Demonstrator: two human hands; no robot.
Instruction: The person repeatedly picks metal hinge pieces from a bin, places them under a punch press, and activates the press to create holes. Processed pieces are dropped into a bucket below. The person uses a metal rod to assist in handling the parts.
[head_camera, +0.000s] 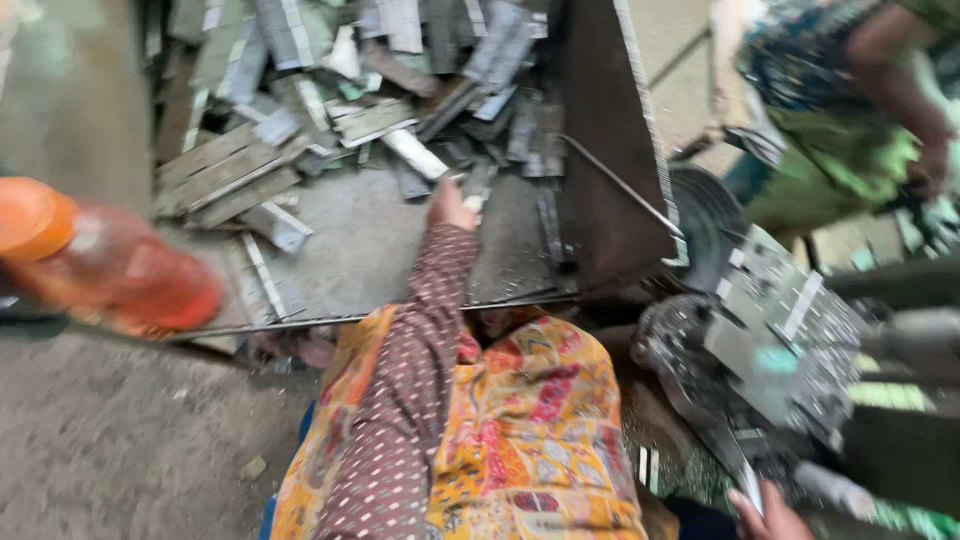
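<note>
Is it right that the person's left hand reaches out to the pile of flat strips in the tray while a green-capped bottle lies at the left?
Not quite. In the head view the bottle has an orange cap, not green. The rest holds: the left hand reaches to the flat strips piled in the metal tray.

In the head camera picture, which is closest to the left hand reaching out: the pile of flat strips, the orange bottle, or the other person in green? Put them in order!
From the left hand:
1. Pile of flat strips, right at the fingertips, spreading up and left.
2. Orange bottle, far left, blurred.
3. Other person in green, top right corner, beyond the dark metal panel.
</note>
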